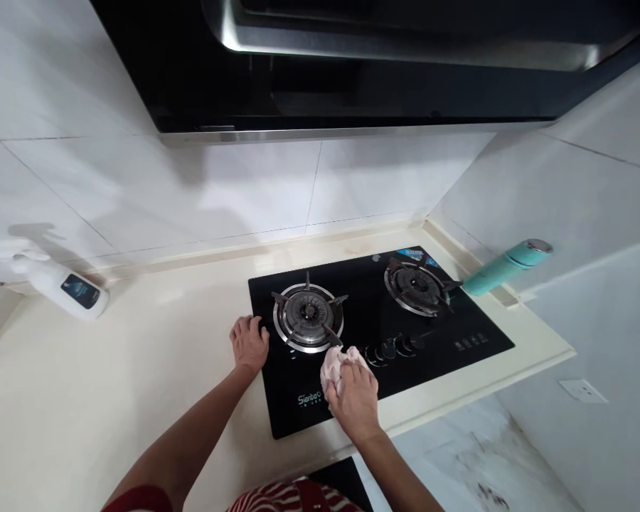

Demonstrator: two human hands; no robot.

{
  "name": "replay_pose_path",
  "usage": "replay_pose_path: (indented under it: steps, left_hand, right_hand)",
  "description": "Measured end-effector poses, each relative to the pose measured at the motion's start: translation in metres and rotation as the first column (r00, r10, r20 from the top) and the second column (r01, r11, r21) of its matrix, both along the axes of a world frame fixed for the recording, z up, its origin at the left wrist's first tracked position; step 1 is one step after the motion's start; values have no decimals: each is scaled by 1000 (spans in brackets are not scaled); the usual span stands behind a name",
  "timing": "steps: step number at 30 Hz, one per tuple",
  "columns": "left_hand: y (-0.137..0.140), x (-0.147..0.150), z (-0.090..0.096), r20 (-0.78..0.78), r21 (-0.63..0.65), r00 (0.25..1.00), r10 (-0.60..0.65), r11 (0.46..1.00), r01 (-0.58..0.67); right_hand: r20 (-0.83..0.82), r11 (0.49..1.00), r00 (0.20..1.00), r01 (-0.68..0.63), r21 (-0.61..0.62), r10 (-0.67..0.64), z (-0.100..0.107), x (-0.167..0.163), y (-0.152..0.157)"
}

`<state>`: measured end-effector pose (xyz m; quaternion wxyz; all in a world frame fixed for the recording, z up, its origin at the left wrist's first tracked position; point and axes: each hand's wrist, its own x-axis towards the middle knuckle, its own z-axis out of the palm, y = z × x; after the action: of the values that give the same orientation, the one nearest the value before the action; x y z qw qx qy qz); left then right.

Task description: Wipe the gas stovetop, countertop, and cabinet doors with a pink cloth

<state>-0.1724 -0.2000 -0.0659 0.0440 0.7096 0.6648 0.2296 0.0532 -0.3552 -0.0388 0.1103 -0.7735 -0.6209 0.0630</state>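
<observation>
A pale pink cloth [333, 366] is bunched under my right hand [356, 398], whose fingers grip it against the black glass gas stove [363, 284]. The cloth lies just in front of the left burner [308, 313] and left of the control knobs [395, 348]. My left hand [249, 345] rests at the stove's left edge, partly on the cream counter, fingers spread and holding nothing. Farther right on the stove is the second burner [419, 288].
A white spray bottle [64, 286] stands on the counter [154, 334] at the far left. By the right wall is a turquoise flask [506, 267]. The dark range hood [352, 92] hangs low above the stove. A wall socket [583, 390] is at the right.
</observation>
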Motion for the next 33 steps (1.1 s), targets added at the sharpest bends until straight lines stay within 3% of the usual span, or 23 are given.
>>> replay_pose_path:
  steps: [5,8,11,13,16,19,22,27,30,33]
  left_hand:
    - [2,2,-1,28,4,1000,0,1000,0]
    - [-3,-7,1,30,-3,999,-46,999,46]
    - [-27,-32,5,11,-21,993,-118,993,118]
    - [-57,-59,6,-26,-26,990,-138,990,138]
    - [-111,-104,2,-122,-13,987,-107,994,106]
    - [-160,-139,-5,-180,-17,984,-1,1000,-2]
    - [-191,-155,-11,-207,-28,975,78,996,-86]
    - [-204,-154,-17,-276,19,957,86,996,-84]
    - [-202,-152,-17,-310,26,945,100,995,-97]
    - [-202,-149,-14,-328,25,938,110,994,-107]
  right_hand:
    - [-134,944,935,-328,32,329,4,-44,0]
    - [-190,889,868,-448,98,459,1,-44,-2]
    - [-166,930,916,-351,104,365,0,-10,-3]
    - [-111,977,972,-203,62,208,0,20,3]
    - [-47,995,996,-72,-62,69,5,51,23]
    - [-50,989,997,-57,-138,50,12,55,42]
    - [-59,985,996,-68,-156,59,15,48,34]
    - [-74,979,987,-152,-138,143,3,73,-24]
    - [-58,994,994,-92,-60,88,-11,125,-42]
    - [-60,999,997,50,9,-50,-19,186,-39]
